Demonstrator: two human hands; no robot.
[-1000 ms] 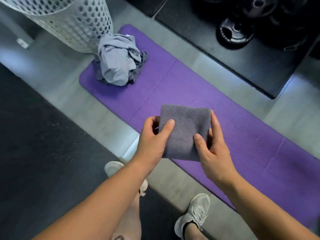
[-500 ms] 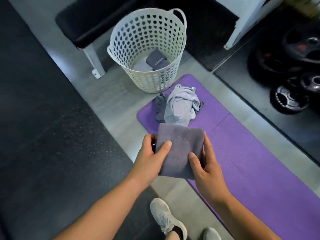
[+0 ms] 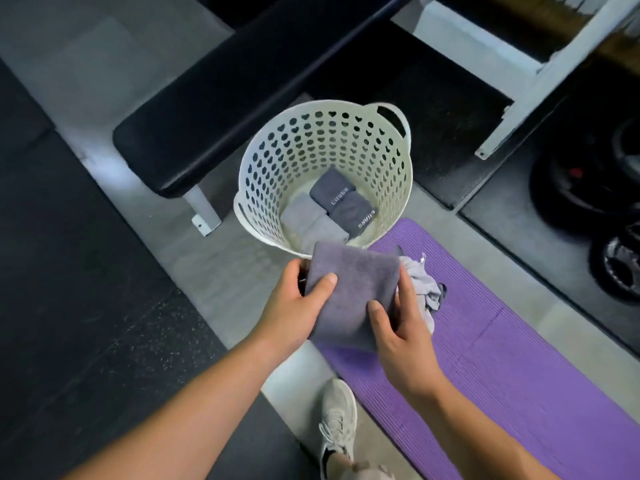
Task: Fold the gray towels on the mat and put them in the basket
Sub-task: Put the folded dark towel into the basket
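Observation:
A folded gray towel (image 3: 353,289) is held in the air just in front of the white perforated basket (image 3: 273,168). My left hand (image 3: 294,306) grips its left edge, thumb on top. My right hand (image 3: 401,327) grips its right edge, thumb on top as well. Several folded towels lie in the basket: light gray ones (image 3: 311,223) and dark gray ones (image 3: 346,206) with white lettering. A crumpled pile of light gray towels (image 3: 424,289) lies on the purple mat (image 3: 502,358), partly hidden behind the held towel and my right hand.
A black padded bench (image 3: 225,109) with a white leg (image 3: 204,213) stands left of and behind the basket. White frame bars (image 3: 526,91) rise at the back right. Weight plates (image 3: 616,265) lie on black flooring at the right. My shoe (image 3: 337,424) is beside the mat's edge.
The view has swung toward the basket, which now fills the middle. Both hands have carried the folded towel from over the mat to the basket's near rim. The grip is unchanged.

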